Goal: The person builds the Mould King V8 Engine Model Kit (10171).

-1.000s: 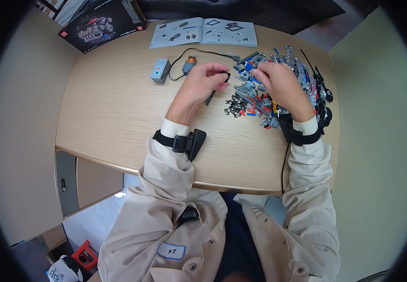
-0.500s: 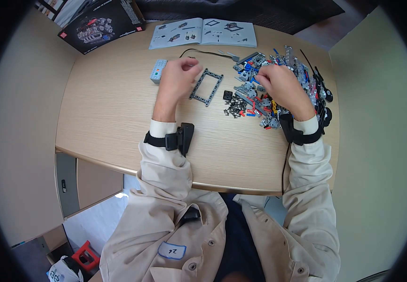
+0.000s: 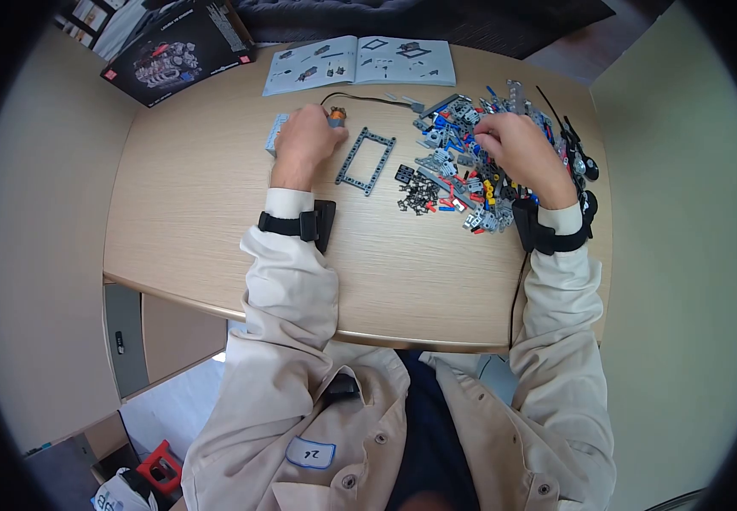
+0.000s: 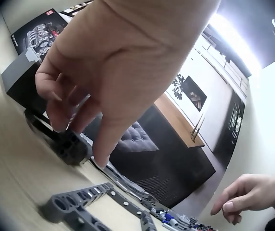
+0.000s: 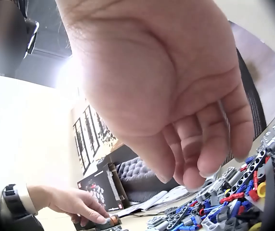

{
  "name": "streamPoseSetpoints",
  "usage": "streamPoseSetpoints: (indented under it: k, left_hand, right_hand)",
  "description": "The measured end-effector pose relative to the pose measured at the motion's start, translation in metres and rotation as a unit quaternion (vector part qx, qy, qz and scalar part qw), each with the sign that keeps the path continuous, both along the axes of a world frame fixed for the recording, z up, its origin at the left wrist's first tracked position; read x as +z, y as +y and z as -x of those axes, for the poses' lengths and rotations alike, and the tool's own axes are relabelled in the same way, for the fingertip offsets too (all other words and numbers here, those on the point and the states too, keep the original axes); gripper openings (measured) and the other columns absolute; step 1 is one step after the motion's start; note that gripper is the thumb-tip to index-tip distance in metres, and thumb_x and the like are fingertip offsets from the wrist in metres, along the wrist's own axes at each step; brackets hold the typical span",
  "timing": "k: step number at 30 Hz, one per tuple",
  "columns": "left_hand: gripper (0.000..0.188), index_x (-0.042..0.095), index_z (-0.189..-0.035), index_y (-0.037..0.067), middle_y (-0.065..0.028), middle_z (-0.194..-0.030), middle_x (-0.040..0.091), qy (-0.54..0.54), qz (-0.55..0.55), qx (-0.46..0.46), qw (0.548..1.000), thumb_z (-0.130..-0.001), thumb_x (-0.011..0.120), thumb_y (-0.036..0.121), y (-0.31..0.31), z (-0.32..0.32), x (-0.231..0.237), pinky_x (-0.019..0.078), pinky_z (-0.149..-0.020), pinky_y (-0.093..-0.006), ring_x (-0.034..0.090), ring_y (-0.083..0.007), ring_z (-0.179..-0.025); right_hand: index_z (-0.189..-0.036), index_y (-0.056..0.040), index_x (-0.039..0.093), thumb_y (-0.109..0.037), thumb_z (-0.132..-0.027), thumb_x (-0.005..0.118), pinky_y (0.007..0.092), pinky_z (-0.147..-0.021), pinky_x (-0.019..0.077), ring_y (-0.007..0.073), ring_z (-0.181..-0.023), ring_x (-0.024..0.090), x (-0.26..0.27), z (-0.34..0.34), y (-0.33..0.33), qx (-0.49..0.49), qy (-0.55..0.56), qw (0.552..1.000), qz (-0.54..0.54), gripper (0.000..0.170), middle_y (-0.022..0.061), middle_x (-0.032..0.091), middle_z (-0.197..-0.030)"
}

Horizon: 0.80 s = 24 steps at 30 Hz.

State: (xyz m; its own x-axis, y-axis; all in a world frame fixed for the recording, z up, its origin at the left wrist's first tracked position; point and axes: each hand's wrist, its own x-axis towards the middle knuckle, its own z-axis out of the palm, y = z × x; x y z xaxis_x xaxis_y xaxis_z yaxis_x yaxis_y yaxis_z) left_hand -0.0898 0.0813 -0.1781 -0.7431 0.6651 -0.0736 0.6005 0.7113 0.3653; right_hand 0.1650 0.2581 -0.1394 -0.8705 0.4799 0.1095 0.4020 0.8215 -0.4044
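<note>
On the pale wooden table point(image 3: 428, 272), nearer than the open booklet point(image 3: 313, 66), the left hand point(image 3: 304, 136) reaches down at the orange-and-grey motor point(image 3: 337, 114), which lies between the grey box point(image 3: 273, 136) and the flat rectangular frame point(image 3: 381, 165). Its fingers are bent at one side of the motor and its thumb stretches down at the other, but the contact is partly hidden, so I cannot tell if it grips. The right hand point(image 3: 517, 146) hangs above the heap of loose parts point(image 3: 447, 138), fingers pointing down, loosely curled, with nothing in them.
</note>
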Motion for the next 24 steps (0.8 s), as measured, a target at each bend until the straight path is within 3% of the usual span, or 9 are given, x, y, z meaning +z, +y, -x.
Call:
streamPoseSetpoints:
  k: [4,6,7,10,12,15,18,23,24]
  left_hand:
    - [0.043,0.072,-0.11,-0.004,-0.0239,-0.104,0.072,0.006,-0.025,0.007,1.0,-0.08,0.074,0.026,0.001,0.001,0.003,0.054,-0.086,-0.0397,0.071,-0.0343,-0.094]
    - [0.04,0.07,-0.111,-0.005,-0.0176,-0.091,0.073,-0.023,-0.13,0.011,0.991,-0.082,0.071,0.023,-0.001,0.0,0.007,0.0552,-0.078,-0.0367,0.071,-0.0269,-0.085]
    - [0.04,0.07,-0.111,-0.005,-0.0176,-0.091,0.073,-0.023,-0.129,0.008,0.991,-0.082,0.071,0.023,-0.002,-0.001,0.008,0.0552,-0.078,-0.0367,0.071,-0.0269,-0.085]
    - [0.043,0.068,-0.116,-0.003,-0.0153,-0.094,0.071,-0.088,-0.216,-0.018,0.972,-0.085,0.069,0.027,-0.005,-0.014,0.016,0.0567,-0.075,-0.0362,0.07,-0.024,-0.08]
    - [0.046,0.065,-0.12,-0.005,-0.0118,-0.095,0.068,-0.228,-0.329,-0.041,0.915,-0.086,0.071,0.024,-0.005,-0.033,0.017,0.0561,-0.068,-0.0286,0.066,-0.0155,-0.076]
    - [0.047,0.062,-0.125,-0.005,-0.0101,-0.098,0.066,-0.286,-0.318,-0.059,0.902,-0.087,0.071,0.02,-0.004,-0.04,0.005,0.0547,-0.065,-0.0237,0.066,-0.013,-0.077]
    - [0.048,0.061,-0.126,-0.006,-0.0109,-0.098,0.066,-0.293,-0.308,-0.071,0.902,-0.087,0.071,0.019,-0.007,-0.043,0.002,0.0546,-0.065,-0.0248,0.066,-0.0135,-0.076]
    - [0.049,0.06,-0.127,-0.006,-0.0112,-0.1,0.066,-0.321,-0.289,-0.092,0.897,-0.086,0.071,0.017,-0.012,-0.041,0.0,0.0533,-0.065,-0.0246,0.065,-0.0126,-0.076]
    - [0.049,0.06,-0.128,-0.006,-0.0111,-0.101,0.066,-0.33,-0.287,-0.091,0.895,-0.086,0.071,0.016,-0.013,-0.041,0.0,0.0525,-0.065,-0.0246,0.063,-0.0119,-0.075]
  right_hand:
    - [-0.099,0.0028,0.073,-0.014,-0.09,0.065,0.0448,-0.079,0.0536,0.0391,-0.083,0.069,0.003,-0.005,0.003,-0.01,-0.003,1.0,0.003,0.02,0.0218,0.071,-0.089]
    - [-0.099,0.0033,0.073,-0.013,-0.09,0.065,0.0446,-0.078,0.0537,0.0388,-0.082,0.069,0.003,-0.008,0.006,-0.011,0.003,1.0,0.0,0.02,0.022,0.071,-0.088]
    - [-0.098,0.0038,0.073,-0.012,-0.089,0.064,0.0444,-0.078,0.0539,0.0385,-0.081,0.069,0.004,-0.009,0.008,-0.014,0.002,1.0,0.005,0.02,0.0219,0.071,-0.087]
    - [-0.098,0.0039,0.073,-0.01,-0.088,0.064,0.044,-0.077,0.0542,0.0378,-0.08,0.069,0.002,-0.012,0.015,-0.019,0.011,1.0,0.007,0.02,0.0214,0.071,-0.085]
    - [-0.098,0.0035,0.073,-0.01,-0.088,0.063,0.0438,-0.076,0.0543,0.0374,-0.079,0.07,0.001,-0.015,0.019,-0.023,0.02,1.0,0.006,0.019,0.021,0.071,-0.085]
    - [-0.099,0.0023,0.074,-0.01,-0.087,0.064,0.0439,-0.077,0.0546,0.037,-0.079,0.07,-0.001,-0.018,0.02,-0.017,0.009,1.0,-0.012,0.019,0.0212,0.071,-0.085]
    - [-0.097,0.0032,0.072,-0.01,-0.087,0.065,0.0428,-0.078,0.053,0.0355,-0.084,0.068,-0.004,-0.015,0.018,-0.024,-0.018,0.999,0.031,0.018,0.0201,0.071,-0.089]
    - [-0.097,0.0004,0.073,-0.01,-0.083,0.071,0.0466,-0.082,0.0551,0.0396,-0.088,0.069,-0.019,0.007,0.001,0.019,-0.005,0.999,-0.046,0.017,0.0229,0.071,-0.093]
    - [-0.098,-0.0009,0.073,-0.009,-0.084,0.068,0.0481,-0.082,0.0554,0.0404,-0.089,0.07,-0.02,0.014,-0.002,0.018,-0.019,0.998,-0.059,0.017,0.0229,0.071,-0.095]
